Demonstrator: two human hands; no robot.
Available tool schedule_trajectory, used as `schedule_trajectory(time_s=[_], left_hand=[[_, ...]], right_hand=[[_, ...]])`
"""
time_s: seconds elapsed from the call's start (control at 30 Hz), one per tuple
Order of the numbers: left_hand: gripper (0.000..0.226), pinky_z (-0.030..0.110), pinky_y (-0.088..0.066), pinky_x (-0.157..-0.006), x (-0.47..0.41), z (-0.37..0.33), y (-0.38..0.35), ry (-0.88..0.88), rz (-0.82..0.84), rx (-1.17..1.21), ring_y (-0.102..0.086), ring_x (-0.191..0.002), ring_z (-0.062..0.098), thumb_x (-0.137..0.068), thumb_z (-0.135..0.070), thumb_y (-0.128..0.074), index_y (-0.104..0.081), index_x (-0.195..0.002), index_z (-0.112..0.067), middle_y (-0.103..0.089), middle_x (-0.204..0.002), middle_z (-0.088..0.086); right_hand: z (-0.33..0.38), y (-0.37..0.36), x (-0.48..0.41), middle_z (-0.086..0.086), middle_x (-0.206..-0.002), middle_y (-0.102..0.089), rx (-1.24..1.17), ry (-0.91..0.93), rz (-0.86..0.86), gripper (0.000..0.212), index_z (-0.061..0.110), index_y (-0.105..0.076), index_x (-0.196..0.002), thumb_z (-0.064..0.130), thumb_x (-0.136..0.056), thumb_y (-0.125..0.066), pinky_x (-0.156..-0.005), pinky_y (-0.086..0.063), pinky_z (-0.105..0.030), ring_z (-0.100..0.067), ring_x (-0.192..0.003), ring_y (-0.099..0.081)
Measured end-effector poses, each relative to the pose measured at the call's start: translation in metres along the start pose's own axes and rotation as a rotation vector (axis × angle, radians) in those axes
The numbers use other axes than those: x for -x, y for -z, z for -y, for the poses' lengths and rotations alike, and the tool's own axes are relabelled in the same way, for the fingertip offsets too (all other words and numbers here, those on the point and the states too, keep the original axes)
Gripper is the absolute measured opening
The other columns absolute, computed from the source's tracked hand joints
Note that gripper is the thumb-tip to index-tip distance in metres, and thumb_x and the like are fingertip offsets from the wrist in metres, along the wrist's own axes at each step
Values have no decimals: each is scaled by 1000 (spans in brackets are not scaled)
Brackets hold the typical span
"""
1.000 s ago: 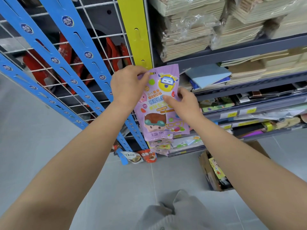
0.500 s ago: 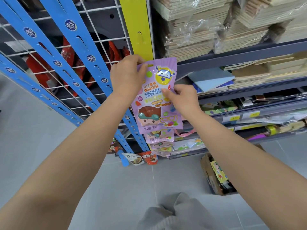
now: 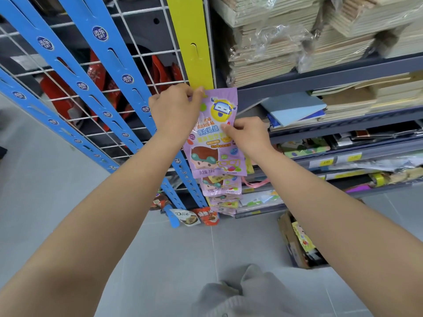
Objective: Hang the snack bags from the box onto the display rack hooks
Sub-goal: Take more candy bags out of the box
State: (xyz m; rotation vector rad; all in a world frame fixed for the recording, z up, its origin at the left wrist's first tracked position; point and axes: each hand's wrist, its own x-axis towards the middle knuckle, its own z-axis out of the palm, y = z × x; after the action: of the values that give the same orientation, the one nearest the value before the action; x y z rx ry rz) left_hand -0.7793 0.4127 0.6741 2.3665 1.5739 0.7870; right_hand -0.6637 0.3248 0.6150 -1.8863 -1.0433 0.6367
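Far left, blue hanging strips (image 3: 119,72), not in play. My left hand (image 3: 174,110) is up at the yellow strip (image 3: 192,42), fingers (image 3: 195,92) pinching the purple snack bag (image 3: 217,145) at its top-left corner. My right hand (image 3: 247,136) pinches the bag's right edge, thumb on the front. The bag sits against the strip, above the bags already hung (image 3: 223,186); the box (image 3: 290,243) is on the floor, lower right. Risk: the hook is hidden behind my hand (hang hole too), so letting go early likely drops the bag.
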Motion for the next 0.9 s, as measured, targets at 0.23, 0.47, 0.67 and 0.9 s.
schedule_trajectory(time_s=[0.23, 0.47, 0.67, 0.9], left_hand=[[45, 38, -44, -79, 0, 12, -1, -80, -33, -69, -61, -89, 23, -92, -53, -43, -70, -91, -16, -67, -92, 0], [31, 34, -33, -85, 17, 18, -8, -114, -101, -78, -46, -107, 26, -85, -31, -53, -62, -112, -18, -53, -115, 6], [25, 30, -39, -71, 43, 15, -26, -144, 19, 54, -52, -102, 22, -87, -27, -53, -59, -108, -15, -51, -117, 5], [17, 33, -46, -69, 84, -24, -96, -217, 393, 32, -61, -89, 31, -87, -23, -47, -63, -87, -19, -68, -92, 5]], right_hand=[[-4, -2, -6, -4, -66, -58, 43, -33, 86, 32, 11, -60, -65, 30, -90, -58, -53, -35, -27, -19, -67, -51], [-7, -2, -5, -10, -104, -67, 98, -72, 124, 27, 12, -67, -104, 28, -96, -47, -76, -46, -34, -26, -95, -60], [-25, 2, 14, -12, -117, -62, 104, -161, 63, 37, 10, -54, -125, 26, -93, -51, -77, -40, -27, -26, -105, -57], [-98, 26, 65, -11, -120, -56, 79, -411, 32, 49, 9, -42, -136, 29, -92, -54, -84, -40, -28, -26, -109, -53]])
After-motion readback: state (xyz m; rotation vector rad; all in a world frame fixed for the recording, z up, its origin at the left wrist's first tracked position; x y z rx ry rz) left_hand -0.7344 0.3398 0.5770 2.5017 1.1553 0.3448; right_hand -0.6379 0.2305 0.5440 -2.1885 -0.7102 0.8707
